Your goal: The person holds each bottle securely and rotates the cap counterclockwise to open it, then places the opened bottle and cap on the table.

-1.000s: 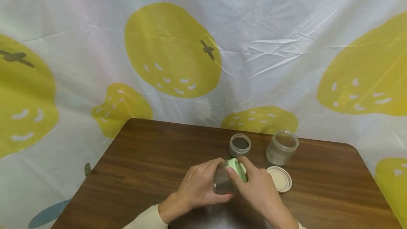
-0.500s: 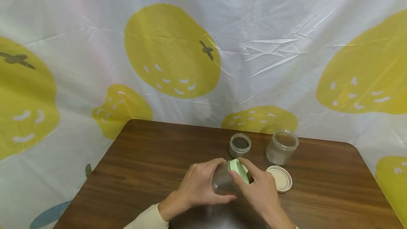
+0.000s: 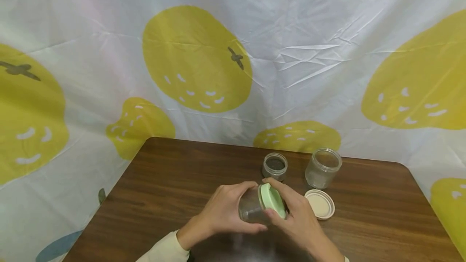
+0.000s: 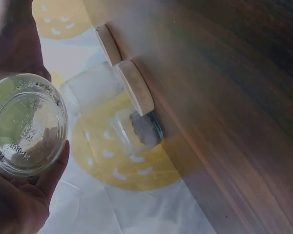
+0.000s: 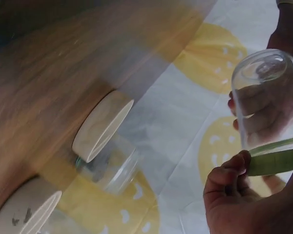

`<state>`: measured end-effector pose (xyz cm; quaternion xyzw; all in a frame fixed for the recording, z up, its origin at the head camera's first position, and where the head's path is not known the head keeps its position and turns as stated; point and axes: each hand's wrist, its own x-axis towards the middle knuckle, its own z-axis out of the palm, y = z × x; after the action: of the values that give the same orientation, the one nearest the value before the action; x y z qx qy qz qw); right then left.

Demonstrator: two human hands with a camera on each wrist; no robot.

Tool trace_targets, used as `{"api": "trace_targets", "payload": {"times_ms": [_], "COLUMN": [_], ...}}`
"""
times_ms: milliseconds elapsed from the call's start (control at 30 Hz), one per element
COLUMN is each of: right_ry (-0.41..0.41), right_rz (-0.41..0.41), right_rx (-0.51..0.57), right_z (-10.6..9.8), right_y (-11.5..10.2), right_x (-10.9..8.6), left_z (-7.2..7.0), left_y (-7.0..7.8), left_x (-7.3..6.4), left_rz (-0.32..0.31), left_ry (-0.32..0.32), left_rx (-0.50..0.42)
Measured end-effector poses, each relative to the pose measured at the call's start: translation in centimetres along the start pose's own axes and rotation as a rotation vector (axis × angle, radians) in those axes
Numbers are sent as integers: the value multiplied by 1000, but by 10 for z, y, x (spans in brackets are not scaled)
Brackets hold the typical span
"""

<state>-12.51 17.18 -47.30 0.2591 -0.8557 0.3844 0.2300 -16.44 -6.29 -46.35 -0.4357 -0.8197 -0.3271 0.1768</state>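
My left hand (image 3: pixel 223 209) grips a clear jar (image 3: pixel 251 205), tilted on its side above the table. A light green lid (image 3: pixel 272 200) covers the jar's right-facing end, and my right hand (image 3: pixel 300 213) holds that lid by its edge between thumb and fingers. In the left wrist view, the jar's base (image 4: pixel 29 129) faces the camera, with embossed marks and small dark specks. The right wrist view has the green lid's rim (image 5: pixel 276 162) pinched at the jar's mouth.
Behind the hands stand a small open jar (image 3: pixel 274 167) with dark contents and a larger open clear jar (image 3: pixel 323 169). A cream lid (image 3: pixel 321 204) lies inside up on the wooden table (image 3: pixel 174 173). Another beige lid (image 4: pixel 108 45) shows in the left wrist view. A lemon-print curtain (image 3: pixel 291 92) hangs behind.
The jar has shifted slightly left and its green lid now shows more of its top. My right hand's fingers and thumb have moved round the lid's edge. The other jars stay put.
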Motion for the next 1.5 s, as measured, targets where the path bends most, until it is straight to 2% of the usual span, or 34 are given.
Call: {"api": "trace_targets", "payload": {"times_ms": [100, 300, 533, 667, 767, 833, 867, 967, 1033, 1133, 1233, 1300, 1500], "right_ry": [-56, -91, -118, -135, -115, -83, -68, -36, -42, -85, -141, -154, -129], "right_rz": [-51, -129, -161, -162, -157, -109, -60, 153, 302, 443, 488, 480, 339], "right_rx": [24, -57, -51, -40, -77, -137, -166, -266, -313, -379, -417, -422, -363], "right_z": [-3, -6, -8, -8, -6, -6, -7, -10, -14, -18, -18, -17, -16], "right_y": [3, 4, 3, 4, 3, -1, -4, -17, -28, -41, -48, -49, -45], "right_x": [1, 1, -1, -3, -6, -7, -7, -7, -5, 2, 9, 11, 12], "left_z": [-1, -2, -3, -3, -3, -3, -3, -3, -2, -1, -1, 0, 0], "left_y": [-1, -2, -3, -4, -4, -4, -4, -5, -5, -5, -4, -4, -4], "left_x": [0, -2, -5, -5, -5, -5, -5, -6, -6, -5, -5, -5, -3], "left_rz": [-20, -74, -62, -66, -67, -62, -60, -55, -53, -41, -27, -22, -21], "left_ry": [-23, -101, -90, -91, -95, -90, -87, -78, -70, -63, -68, -72, -74], "left_rx": [-2, -21, 0, -17, -36, -36, -30, -16, 5, 23, 24, 20, 17]}}
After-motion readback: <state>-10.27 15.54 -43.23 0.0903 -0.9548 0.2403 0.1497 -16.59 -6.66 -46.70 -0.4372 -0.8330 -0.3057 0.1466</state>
